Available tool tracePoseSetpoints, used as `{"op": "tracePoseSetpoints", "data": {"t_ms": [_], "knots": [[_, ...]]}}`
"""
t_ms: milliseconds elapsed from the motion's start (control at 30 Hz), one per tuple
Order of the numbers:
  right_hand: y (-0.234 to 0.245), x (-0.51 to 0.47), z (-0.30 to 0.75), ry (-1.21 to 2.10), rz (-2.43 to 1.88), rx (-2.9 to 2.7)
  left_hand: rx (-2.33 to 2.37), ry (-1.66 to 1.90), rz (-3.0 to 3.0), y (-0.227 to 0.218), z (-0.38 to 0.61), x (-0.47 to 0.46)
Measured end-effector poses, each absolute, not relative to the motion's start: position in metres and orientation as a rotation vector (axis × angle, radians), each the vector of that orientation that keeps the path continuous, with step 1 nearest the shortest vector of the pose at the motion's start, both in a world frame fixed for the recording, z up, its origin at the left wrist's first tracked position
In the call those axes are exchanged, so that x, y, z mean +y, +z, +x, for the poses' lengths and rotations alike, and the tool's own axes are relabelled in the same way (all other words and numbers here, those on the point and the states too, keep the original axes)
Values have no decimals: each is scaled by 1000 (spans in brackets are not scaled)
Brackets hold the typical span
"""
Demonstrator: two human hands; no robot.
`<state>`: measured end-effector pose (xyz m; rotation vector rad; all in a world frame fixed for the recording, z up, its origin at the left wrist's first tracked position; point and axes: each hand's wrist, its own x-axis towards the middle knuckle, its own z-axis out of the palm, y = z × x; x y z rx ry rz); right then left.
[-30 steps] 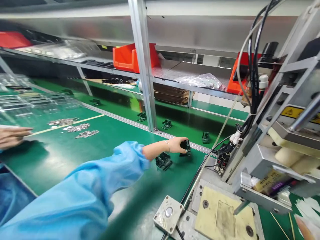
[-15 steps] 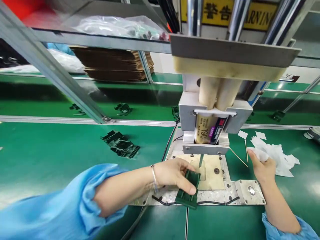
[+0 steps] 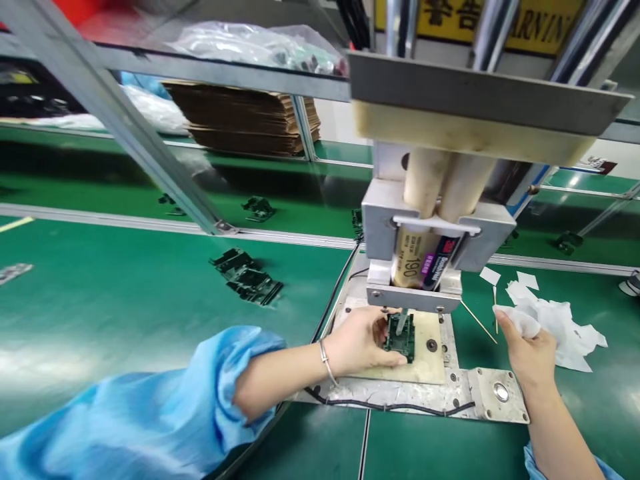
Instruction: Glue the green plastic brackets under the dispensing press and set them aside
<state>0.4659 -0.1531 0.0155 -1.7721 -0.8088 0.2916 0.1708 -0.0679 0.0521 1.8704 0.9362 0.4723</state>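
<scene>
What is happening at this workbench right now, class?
A person in blue sleeves works at a dispensing machine on a green bench. The left hand presses a small dark green part onto the beige fixture plate, right under the nozzle of the adhesive cartridge. The right hand rests on the bench beside the machine, holding a white wipe. More dark parts lie in a heap to the left.
</scene>
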Motion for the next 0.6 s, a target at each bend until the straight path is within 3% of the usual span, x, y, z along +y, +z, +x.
{"op": "tracePoseSetpoints", "data": {"t_ms": [300, 600], "knots": [[6, -214, 488, 569, -2223, -978, 909, 588, 2184, 65, 133, -67], [-9, -212, 458, 537, -1969, -646, 855, 507, 2019, 65, 162, -68]]}}
